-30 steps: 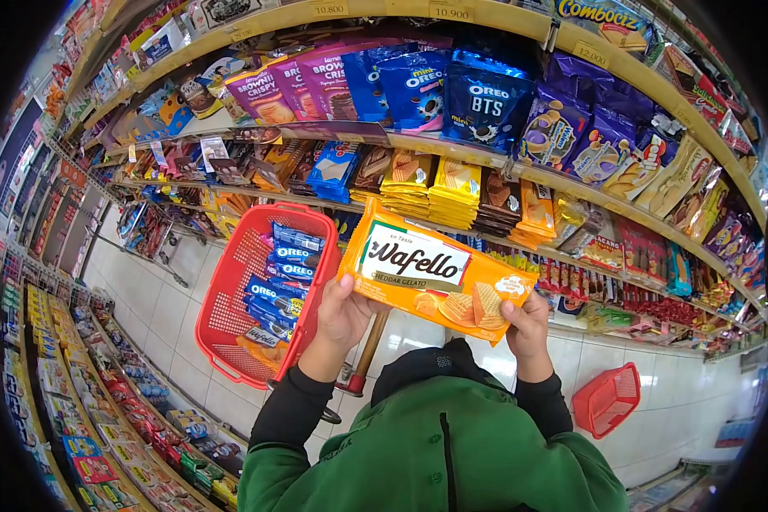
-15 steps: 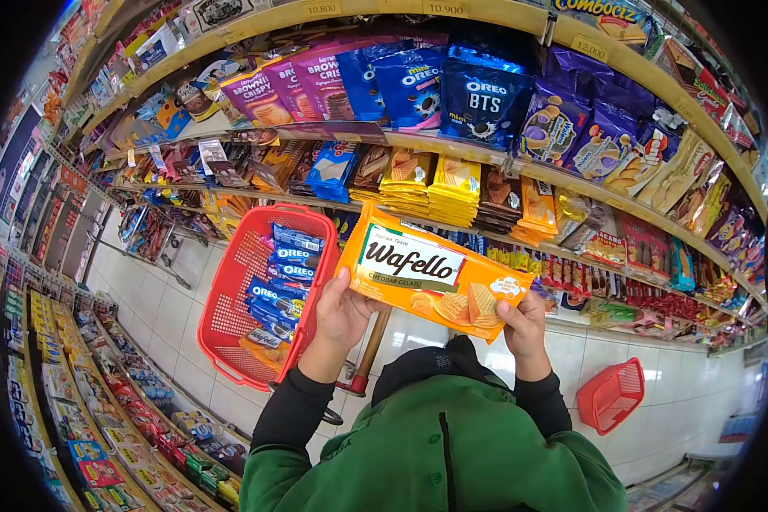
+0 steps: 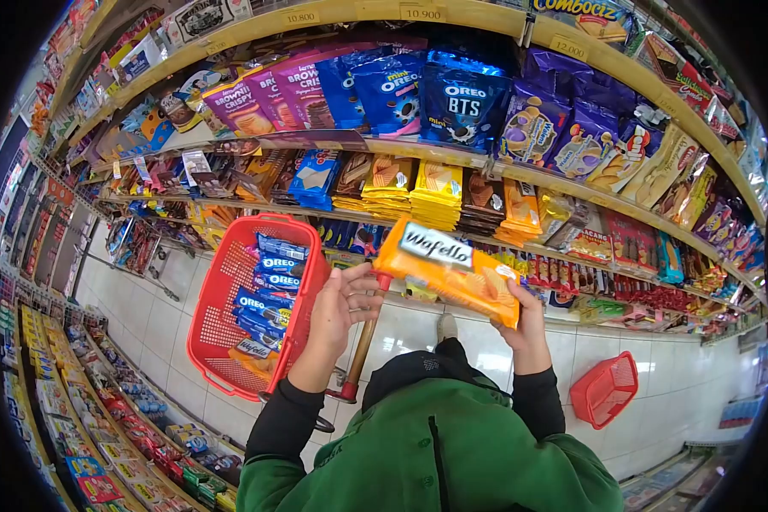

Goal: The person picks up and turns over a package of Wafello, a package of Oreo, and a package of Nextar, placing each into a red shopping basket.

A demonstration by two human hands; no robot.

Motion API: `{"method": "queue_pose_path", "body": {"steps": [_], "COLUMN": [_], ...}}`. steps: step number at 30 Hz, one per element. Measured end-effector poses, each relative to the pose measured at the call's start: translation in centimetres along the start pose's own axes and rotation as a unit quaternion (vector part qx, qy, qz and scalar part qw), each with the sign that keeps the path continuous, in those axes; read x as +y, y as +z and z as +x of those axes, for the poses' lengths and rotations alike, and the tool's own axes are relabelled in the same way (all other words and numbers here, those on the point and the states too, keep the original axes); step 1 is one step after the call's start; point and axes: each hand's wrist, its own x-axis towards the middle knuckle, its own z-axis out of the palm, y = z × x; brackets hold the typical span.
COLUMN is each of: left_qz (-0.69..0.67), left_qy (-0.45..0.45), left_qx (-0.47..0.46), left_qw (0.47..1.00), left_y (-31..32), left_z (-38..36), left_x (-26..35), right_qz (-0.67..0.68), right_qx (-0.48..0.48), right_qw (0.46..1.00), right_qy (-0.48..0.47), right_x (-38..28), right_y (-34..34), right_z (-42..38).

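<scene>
My right hand (image 3: 525, 322) grips the right end of an orange Wafello pack (image 3: 452, 275), which tilts down to the right in front of the shelf. My left hand (image 3: 337, 311) is off the pack, fingers apart and palm facing it, with nothing held. Beside that hand, on the left, a red basket (image 3: 212, 320) holds several blue Oreo packs (image 3: 260, 311) and one orange pack (image 3: 252, 357) near its lower end.
Shelves of packaged snacks (image 3: 465, 98) curve across the front, with price labels on their edges. A second red basket (image 3: 606, 390) stands on the tiled floor at right. More stocked shelves (image 3: 102, 410) line the left. A wooden-looking pole (image 3: 361, 341) rises beside the near basket.
My left hand has let go of the Wafello pack and opened. The pack has shifted and tilted in my right hand, and its print is now blurred. The whole view has shifted slightly.
</scene>
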Motion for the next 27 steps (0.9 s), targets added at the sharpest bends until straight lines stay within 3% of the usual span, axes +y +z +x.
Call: {"method": "queue_pose_path", "body": {"steps": [4, 8, 11, 12, 15, 20, 24, 27], "left_qz": [-0.017, -0.019, -0.018, -0.018, -0.018, -0.025, -0.030, -0.034], "left_qy": [0.018, 0.015, 0.008, 0.006, 0.015, 0.024, 0.025, 0.024], "left_qx": [-0.005, -0.002, -0.002, -0.001, 0.003, 0.014, 0.021, 0.024], "left_qw": [1.000, 1.000, 1.000, 1.000, 1.000, 0.999, 0.999, 0.999], "left_y": [-0.5, -0.5, -0.5, -0.5, -0.6, -1.0, -1.2, -1.3], "left_z": [-0.1, -0.1, 0.0, 0.0, 0.0, 0.4, 0.5, 0.6], "left_x": [0.5, 0.7, 0.5, 0.4, 0.4, 0.2, 0.2, 0.1], "right_qz": [0.071, 0.091, 0.074, 0.083, 0.101, 0.100, 0.128, 0.118], "right_qx": [0.078, 0.047, 0.167, 0.108, 0.184, 0.168, 0.194, 0.221], "right_qw": [0.994, 0.992, 0.972, 0.980, 0.965, 0.968, 0.965, 0.958], "right_qy": [-0.020, -0.069, -0.145, -0.144, -0.159, -0.157, -0.118, -0.139], "right_x": [-1.1, -1.7, -2.3, -2.7, -3.7, -5.8, -7.1, -7.3], "right_y": [-2.7, -5.5, -5.9, -6.9, -6.9, -8.7, -7.9, -7.0], "right_z": [0.2, 1.1, 3.2, 3.8, 6.1, 11.5, 14.2, 15.6]}}
